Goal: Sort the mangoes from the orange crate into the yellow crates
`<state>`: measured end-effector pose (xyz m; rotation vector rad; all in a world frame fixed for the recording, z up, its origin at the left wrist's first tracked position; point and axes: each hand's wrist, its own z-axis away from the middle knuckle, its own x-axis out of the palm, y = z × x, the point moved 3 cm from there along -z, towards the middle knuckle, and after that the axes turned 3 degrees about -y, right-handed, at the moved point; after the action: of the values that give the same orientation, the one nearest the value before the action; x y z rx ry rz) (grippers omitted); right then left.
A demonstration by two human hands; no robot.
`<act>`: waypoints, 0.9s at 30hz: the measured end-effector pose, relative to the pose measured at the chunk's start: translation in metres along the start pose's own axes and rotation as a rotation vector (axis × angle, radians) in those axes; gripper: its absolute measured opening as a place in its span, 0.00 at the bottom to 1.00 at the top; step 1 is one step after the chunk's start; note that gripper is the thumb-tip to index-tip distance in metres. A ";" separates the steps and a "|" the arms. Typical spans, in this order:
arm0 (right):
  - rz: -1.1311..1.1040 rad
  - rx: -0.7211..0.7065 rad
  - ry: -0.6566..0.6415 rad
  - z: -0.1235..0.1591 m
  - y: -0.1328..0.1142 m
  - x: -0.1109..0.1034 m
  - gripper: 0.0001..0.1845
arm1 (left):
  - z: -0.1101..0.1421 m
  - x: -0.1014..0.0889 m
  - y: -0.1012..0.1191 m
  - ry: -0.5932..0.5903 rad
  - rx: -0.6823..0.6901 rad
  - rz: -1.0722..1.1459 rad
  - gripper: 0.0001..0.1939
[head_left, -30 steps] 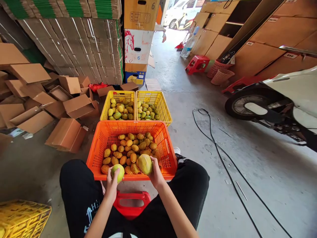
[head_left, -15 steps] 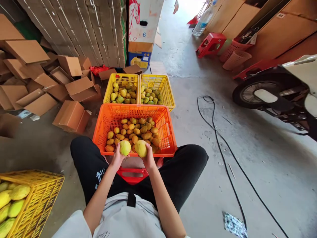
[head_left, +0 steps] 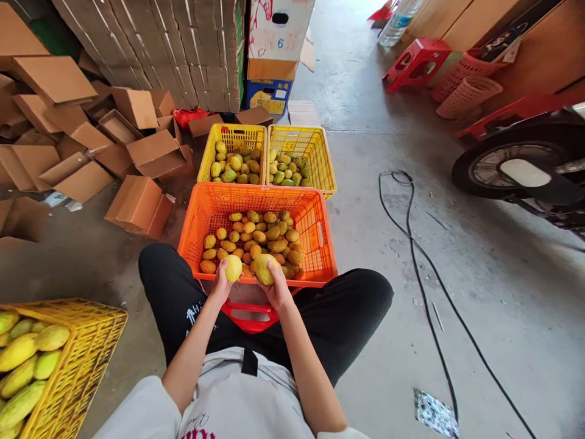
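My left hand (head_left: 221, 284) is closed around a yellow mango (head_left: 233, 268), held over the near rim of the orange crate (head_left: 320, 268). Beside it, my right hand (head_left: 278, 288) grips a second yellow-green mango (head_left: 266, 269), its thumb along the fruit's right side. The two fruits are close together but apart. Inside the crate lie several smaller yellow and orange-brown mangoes (head_left: 273, 233). The crate sits between my knees, with a red plastic stool (head_left: 249, 322) partly visible under its near edge.
Two yellow crates (head_left: 212, 137) (head_left: 320, 137) with greenish mangoes stand behind the orange one. Another yellow crate (head_left: 98, 332) of mangoes is at lower left. Cardboard boxes (head_left: 137, 204) lie piled on the left. A black cable (head_left: 423, 268) crosses the floor near a motorcycle wheel (head_left: 503, 167).
The view has shifted, so the scene sits slightly farther right and the background higher. Both hands still hold their mangoes, which have turned slightly in the fingers.
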<state>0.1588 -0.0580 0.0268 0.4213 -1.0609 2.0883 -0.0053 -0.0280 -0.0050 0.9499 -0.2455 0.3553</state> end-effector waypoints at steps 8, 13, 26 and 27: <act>-0.064 -0.052 0.082 0.015 -0.013 -0.024 0.24 | 0.003 -0.003 -0.004 0.036 -0.088 0.019 0.30; -0.070 -0.007 0.073 -0.002 -0.013 -0.035 0.21 | 0.008 0.003 -0.001 -0.030 -0.096 0.035 0.30; -0.093 0.057 -0.002 -0.017 0.003 -0.023 0.24 | 0.011 -0.001 -0.008 -0.056 -0.029 0.052 0.33; -0.102 0.050 0.002 -0.017 0.004 -0.021 0.24 | 0.012 -0.002 -0.008 -0.052 -0.028 0.055 0.33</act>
<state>0.1706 -0.0560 0.0021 0.4882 -0.9678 2.0278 -0.0042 -0.0423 -0.0051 0.9273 -0.3239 0.3776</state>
